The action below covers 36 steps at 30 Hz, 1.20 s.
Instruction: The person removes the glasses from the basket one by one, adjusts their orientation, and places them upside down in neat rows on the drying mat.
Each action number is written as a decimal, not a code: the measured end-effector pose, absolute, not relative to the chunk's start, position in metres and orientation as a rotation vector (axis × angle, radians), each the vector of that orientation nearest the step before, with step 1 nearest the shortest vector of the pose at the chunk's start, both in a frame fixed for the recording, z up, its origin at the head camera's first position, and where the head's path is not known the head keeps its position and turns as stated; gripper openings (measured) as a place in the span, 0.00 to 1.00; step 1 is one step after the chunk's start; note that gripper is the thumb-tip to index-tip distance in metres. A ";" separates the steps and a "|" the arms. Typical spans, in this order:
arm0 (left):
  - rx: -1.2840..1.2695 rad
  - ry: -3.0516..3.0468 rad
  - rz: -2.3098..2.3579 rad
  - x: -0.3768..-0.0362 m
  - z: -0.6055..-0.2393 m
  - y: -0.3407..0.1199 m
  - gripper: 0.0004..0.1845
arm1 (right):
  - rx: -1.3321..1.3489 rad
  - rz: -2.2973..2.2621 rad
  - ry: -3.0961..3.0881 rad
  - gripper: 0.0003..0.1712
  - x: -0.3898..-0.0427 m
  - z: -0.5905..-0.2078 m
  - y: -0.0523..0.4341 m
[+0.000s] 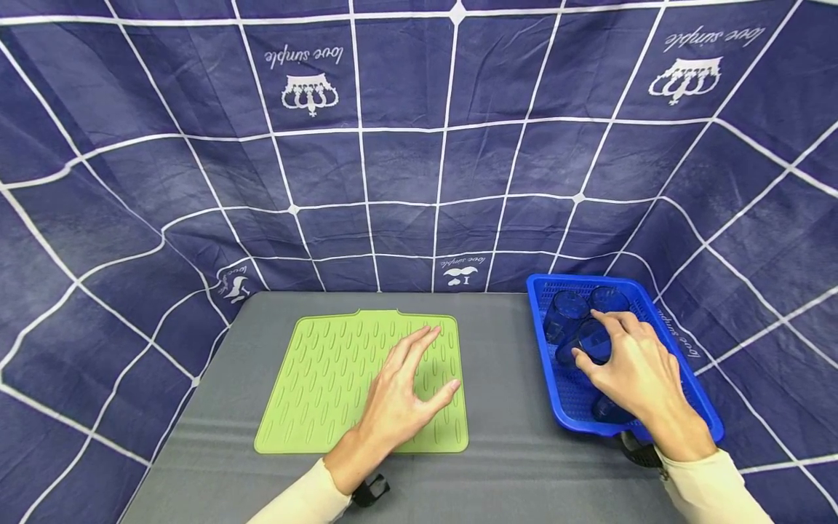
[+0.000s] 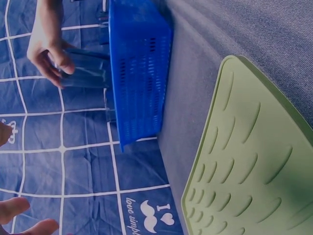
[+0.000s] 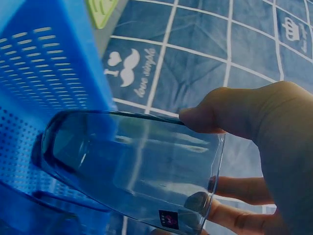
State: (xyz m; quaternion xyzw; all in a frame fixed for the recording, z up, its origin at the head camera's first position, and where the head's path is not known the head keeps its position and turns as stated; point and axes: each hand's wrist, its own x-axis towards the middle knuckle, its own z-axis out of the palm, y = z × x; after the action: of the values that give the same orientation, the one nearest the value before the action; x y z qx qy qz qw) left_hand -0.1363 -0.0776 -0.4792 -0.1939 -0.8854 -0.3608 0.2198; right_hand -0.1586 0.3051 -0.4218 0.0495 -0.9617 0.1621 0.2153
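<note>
My right hand [image 1: 599,342] reaches into a blue plastic basket [image 1: 538,320] at the right of the table and grips a clear blue glass tumbler [image 1: 592,340]. In the right wrist view the thumb [image 3: 230,110] and fingers pinch the tumbler [image 3: 132,166] near its rim, and it is tilted above the basket floor [image 3: 39,73]. The left wrist view shows the same grip on the tumbler [image 2: 90,73] over the basket [image 2: 139,73]. My left hand [image 1: 437,362] lies spread over a green ribbed mat [image 1: 321,378], holding nothing.
Other blue tumblers [image 1: 566,309] lie in the basket. The mat sits on a grey table [image 1: 497,342]. A blue checked cloth [image 1: 419,145] encloses the back and both sides.
</note>
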 end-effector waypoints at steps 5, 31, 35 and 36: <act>-0.540 -2.441 -1.021 -0.137 -0.480 -0.074 0.48 | 0.151 0.468 -2.599 0.44 -0.154 -0.414 0.304; -0.639 -2.263 -1.080 -0.143 -0.474 -0.054 0.47 | 0.233 0.795 -2.410 0.40 -0.146 -0.409 0.279; -0.651 -2.247 -1.102 -0.144 -0.474 -0.050 0.47 | 0.227 0.921 -2.418 0.40 -0.145 -0.410 0.275; -0.653 -2.246 -1.112 -0.145 -0.473 -0.049 0.48 | 0.222 0.934 -2.416 0.40 -0.144 -0.410 0.274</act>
State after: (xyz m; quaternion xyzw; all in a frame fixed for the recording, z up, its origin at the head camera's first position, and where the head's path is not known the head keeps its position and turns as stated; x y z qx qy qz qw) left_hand -0.1447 -0.0493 -0.4735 -0.2427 -0.8345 -0.4130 0.2723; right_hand -0.1441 0.2738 -0.4097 0.0825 -0.8954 0.3461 0.2679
